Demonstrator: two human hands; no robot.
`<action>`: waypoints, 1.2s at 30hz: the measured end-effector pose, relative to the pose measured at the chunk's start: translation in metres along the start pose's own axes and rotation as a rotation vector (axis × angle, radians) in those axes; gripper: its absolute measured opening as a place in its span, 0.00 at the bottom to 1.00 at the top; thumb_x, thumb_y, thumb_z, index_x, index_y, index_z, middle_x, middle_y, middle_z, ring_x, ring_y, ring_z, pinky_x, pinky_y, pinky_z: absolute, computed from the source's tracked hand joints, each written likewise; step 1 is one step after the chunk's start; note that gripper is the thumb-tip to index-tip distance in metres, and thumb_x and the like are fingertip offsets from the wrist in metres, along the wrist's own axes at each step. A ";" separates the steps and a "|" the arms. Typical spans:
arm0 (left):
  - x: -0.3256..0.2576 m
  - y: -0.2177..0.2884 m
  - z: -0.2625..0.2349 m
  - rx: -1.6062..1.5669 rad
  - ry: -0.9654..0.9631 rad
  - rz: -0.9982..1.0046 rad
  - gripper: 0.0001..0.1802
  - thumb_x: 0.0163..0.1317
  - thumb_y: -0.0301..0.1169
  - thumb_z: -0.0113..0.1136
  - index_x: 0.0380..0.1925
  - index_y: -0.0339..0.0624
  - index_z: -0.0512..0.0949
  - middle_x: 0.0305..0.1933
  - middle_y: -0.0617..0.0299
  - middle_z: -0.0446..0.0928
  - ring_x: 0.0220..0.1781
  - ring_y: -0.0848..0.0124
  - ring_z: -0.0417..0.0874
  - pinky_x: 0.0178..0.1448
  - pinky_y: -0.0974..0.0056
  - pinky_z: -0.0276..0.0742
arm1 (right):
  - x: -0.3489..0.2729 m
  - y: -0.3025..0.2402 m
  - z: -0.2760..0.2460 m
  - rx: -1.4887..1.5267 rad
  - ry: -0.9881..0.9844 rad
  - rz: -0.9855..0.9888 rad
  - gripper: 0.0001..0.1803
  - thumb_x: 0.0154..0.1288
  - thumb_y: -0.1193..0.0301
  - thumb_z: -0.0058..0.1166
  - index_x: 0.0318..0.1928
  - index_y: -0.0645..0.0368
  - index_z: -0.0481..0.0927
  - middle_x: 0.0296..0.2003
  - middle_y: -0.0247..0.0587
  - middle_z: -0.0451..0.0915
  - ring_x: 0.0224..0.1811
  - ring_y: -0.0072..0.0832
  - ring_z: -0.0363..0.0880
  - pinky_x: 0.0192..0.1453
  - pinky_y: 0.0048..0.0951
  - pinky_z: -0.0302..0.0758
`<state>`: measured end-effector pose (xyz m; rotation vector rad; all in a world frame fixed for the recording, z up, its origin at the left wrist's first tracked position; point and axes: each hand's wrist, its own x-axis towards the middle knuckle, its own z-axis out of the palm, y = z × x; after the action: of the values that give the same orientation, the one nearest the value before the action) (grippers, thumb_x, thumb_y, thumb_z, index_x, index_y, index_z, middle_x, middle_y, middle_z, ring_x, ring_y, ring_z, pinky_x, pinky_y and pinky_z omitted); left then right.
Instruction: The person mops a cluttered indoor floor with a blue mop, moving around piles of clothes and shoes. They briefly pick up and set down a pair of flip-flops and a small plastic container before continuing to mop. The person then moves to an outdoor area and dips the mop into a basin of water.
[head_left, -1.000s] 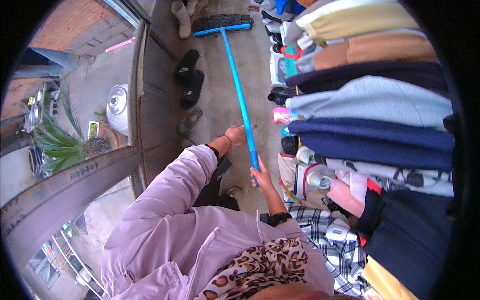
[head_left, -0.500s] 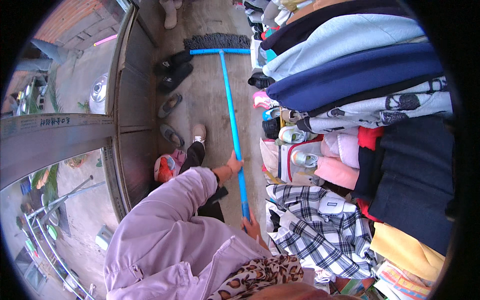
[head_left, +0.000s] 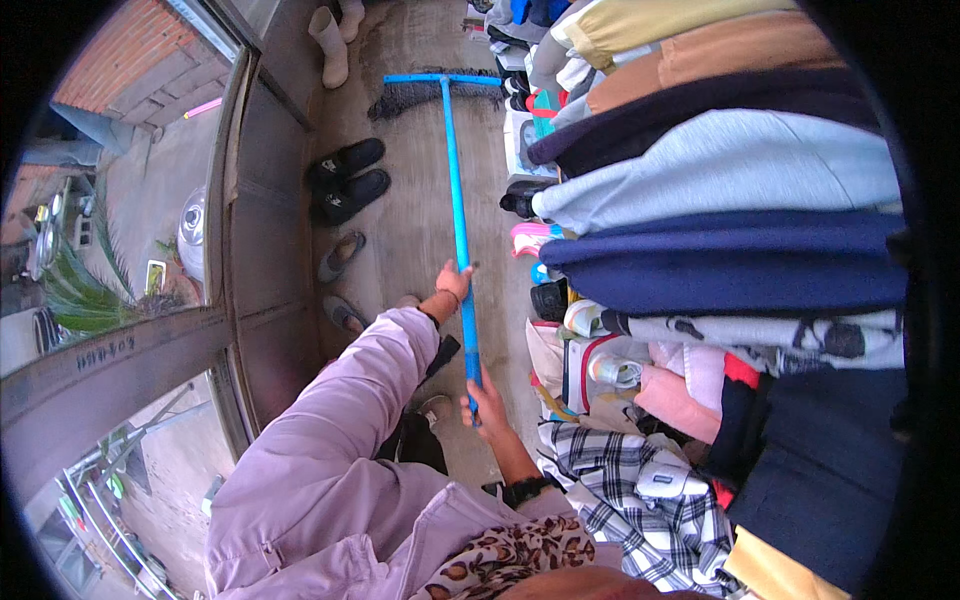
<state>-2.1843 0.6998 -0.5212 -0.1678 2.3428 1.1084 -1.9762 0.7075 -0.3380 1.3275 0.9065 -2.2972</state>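
Observation:
A flat mop with a bright blue handle (head_left: 457, 190) stretches away from me over the concrete floor. At its far end is a blue crossbar with a dark grey fringed mop head (head_left: 412, 99), lying mostly on the near side of the bar. My left hand (head_left: 455, 282), at the end of a lilac sleeve, is closed around the middle of the handle. Nearer to me, my right hand (head_left: 487, 405) grips the handle's end, with a dark band on that wrist.
Black slippers (head_left: 352, 195) and grey shoes (head_left: 342, 256) line the door (head_left: 275, 190) at left, with white boots (head_left: 329, 48) farther off. Along the right run shoes (head_left: 540, 236), hanging clothes such as a navy garment (head_left: 720, 262), and a plaid shirt (head_left: 640, 500).
Both my hands and the mop have moved farther forward. The fringe lay beyond the crossbar before and now trails on the near side. My view has shifted too.

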 end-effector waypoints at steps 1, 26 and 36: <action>0.025 0.010 -0.011 0.033 -0.031 -0.023 0.37 0.47 0.42 0.58 0.54 0.33 0.57 0.36 0.47 0.74 0.34 0.59 0.75 0.34 0.61 0.71 | 0.018 -0.016 0.010 0.013 -0.009 0.004 0.31 0.59 0.66 0.45 0.61 0.37 0.48 0.17 0.31 0.65 0.11 0.18 0.62 0.12 0.19 0.61; -0.054 -0.007 -0.012 -0.343 -0.300 -0.255 0.18 0.41 0.29 0.59 0.29 0.34 0.63 0.19 0.54 0.74 0.16 0.66 0.76 0.18 0.62 0.73 | -0.080 0.084 -0.040 0.062 -0.074 0.045 0.29 0.62 0.65 0.40 0.61 0.37 0.45 0.18 0.32 0.65 0.12 0.18 0.62 0.12 0.19 0.60; -0.185 -0.053 0.012 -0.268 -0.245 -0.265 0.14 0.46 0.29 0.53 0.31 0.31 0.64 0.18 0.50 0.72 0.16 0.62 0.76 0.21 0.59 0.73 | -0.165 0.156 -0.090 -0.390 0.020 -0.126 0.32 0.59 0.70 0.44 0.62 0.51 0.47 0.18 0.30 0.65 0.18 0.18 0.65 0.20 0.20 0.65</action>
<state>-2.0047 0.6536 -0.4675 -0.4035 1.8897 1.2280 -1.7457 0.6481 -0.2840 1.1525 1.3953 -2.0531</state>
